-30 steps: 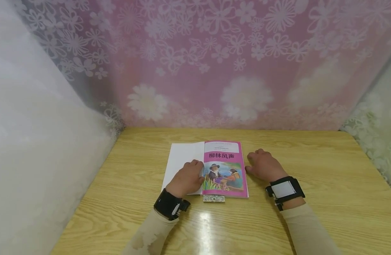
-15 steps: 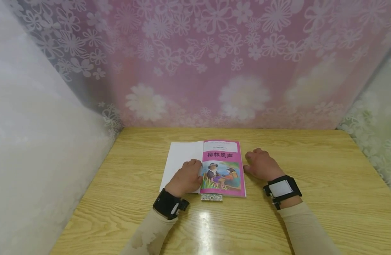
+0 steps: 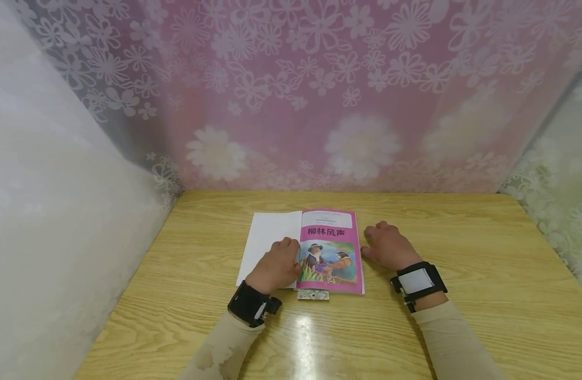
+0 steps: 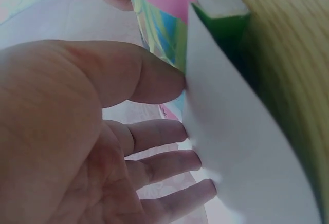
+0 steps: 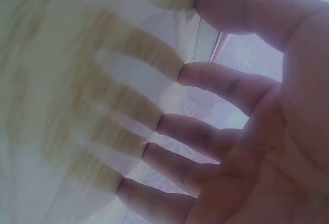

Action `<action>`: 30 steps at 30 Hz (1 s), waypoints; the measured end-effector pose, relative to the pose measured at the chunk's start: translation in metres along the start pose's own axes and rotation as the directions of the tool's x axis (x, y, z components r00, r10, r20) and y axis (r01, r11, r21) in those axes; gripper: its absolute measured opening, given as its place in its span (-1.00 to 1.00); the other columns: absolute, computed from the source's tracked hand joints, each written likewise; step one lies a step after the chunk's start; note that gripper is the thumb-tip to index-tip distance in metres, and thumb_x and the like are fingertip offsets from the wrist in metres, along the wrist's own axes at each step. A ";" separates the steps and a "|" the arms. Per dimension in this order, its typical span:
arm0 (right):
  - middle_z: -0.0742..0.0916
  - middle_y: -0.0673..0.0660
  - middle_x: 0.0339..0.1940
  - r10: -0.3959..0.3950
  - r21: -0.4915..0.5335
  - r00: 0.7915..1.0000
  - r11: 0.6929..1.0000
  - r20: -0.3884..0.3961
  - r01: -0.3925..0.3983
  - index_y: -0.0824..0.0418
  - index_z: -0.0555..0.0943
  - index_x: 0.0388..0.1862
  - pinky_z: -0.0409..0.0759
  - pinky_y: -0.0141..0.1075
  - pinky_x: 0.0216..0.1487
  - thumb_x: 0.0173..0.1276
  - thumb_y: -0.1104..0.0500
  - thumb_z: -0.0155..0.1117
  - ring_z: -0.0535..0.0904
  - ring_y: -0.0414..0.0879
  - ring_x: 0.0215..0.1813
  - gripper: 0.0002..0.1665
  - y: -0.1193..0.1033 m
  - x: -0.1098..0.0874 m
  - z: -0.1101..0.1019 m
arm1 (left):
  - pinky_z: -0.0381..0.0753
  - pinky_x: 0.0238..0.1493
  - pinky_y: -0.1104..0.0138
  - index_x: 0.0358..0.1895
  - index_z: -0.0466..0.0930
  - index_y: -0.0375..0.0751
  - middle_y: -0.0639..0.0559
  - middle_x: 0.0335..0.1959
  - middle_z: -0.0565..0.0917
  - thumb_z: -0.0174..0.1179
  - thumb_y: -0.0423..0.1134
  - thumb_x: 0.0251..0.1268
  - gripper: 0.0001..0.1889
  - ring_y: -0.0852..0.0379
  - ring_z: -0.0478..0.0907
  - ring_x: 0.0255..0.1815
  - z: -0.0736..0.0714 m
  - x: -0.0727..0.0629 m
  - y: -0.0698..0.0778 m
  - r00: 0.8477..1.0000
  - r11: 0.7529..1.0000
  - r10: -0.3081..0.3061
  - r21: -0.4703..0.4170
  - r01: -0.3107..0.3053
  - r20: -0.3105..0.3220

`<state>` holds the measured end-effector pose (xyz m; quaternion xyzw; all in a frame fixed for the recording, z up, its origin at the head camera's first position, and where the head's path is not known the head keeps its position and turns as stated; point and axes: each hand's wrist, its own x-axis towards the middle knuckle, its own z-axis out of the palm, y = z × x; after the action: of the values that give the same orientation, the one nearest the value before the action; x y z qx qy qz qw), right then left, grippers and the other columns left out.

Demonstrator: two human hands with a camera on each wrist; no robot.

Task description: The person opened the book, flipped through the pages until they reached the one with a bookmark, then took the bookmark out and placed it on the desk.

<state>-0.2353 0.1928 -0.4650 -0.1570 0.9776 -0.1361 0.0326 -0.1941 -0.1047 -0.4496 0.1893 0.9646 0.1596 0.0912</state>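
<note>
A book lies open on the table, its white left page [image 3: 272,232] beside a pink right page [image 3: 331,287] with a picture of two dressed animals. On the left page, close to the fold, rests my left hand [image 3: 276,266]; in the left wrist view its thumb and fingertips press the white page [image 4: 241,147], above the book's green cover [image 4: 226,29]. My right hand [image 3: 392,247] sits just right of the book. Its spread fingertips touch the tabletop in the right wrist view, with the thumb near the book's edge [image 5: 205,39].
A small patterned piece [image 3: 313,295] sticks out from under the book's near edge. The wooden table [image 3: 177,311] meets a pink flowered curtain [image 3: 281,132] at the back. Pale sheeting [image 3: 67,211] hangs along the left side. Each wrist wears a black strap [image 3: 419,282].
</note>
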 end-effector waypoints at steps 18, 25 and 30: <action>0.59 0.34 -0.11 0.016 -0.020 1.000 1.000 0.015 -0.016 0.34 0.62 0.00 0.61 0.15 -0.03 0.37 0.06 0.41 0.56 0.24 -0.08 -0.59 0.000 0.000 -0.002 | 0.46 0.38 0.04 0.38 0.44 -0.35 -0.24 0.22 0.59 0.28 0.16 0.42 -0.28 -0.14 0.52 0.30 0.014 0.009 0.037 0.943 0.971 0.237 0.084 -0.223 -0.235; 0.59 0.34 -0.12 0.010 -0.018 1.000 1.000 0.013 -0.010 0.34 0.62 -0.02 0.62 0.16 -0.05 0.37 0.07 0.41 0.56 0.25 -0.09 -0.61 0.001 -0.001 -0.001 | 0.28 0.42 -0.31 0.52 0.37 -0.08 -0.19 0.54 0.33 0.14 0.53 0.25 -0.05 -0.16 0.20 0.60 0.029 0.012 0.071 0.996 0.996 0.086 0.034 -0.086 -0.007; 0.58 0.32 -0.15 -0.001 -0.023 1.000 1.000 0.002 0.001 0.34 0.62 -0.04 0.61 0.14 -0.05 0.38 0.07 0.42 0.55 0.23 -0.11 -0.62 0.001 0.000 -0.001 | 0.33 0.33 -0.37 0.27 0.53 -0.07 -0.20 0.40 0.45 0.23 0.59 0.09 -0.10 -0.20 0.32 0.47 0.034 0.014 0.081 1.000 0.992 0.025 0.125 -0.024 -0.008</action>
<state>-0.2356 0.1937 -0.4647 -0.1579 0.9790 -0.1248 0.0317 -0.1716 -0.0185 -0.4548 0.2058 0.9706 0.1011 0.0727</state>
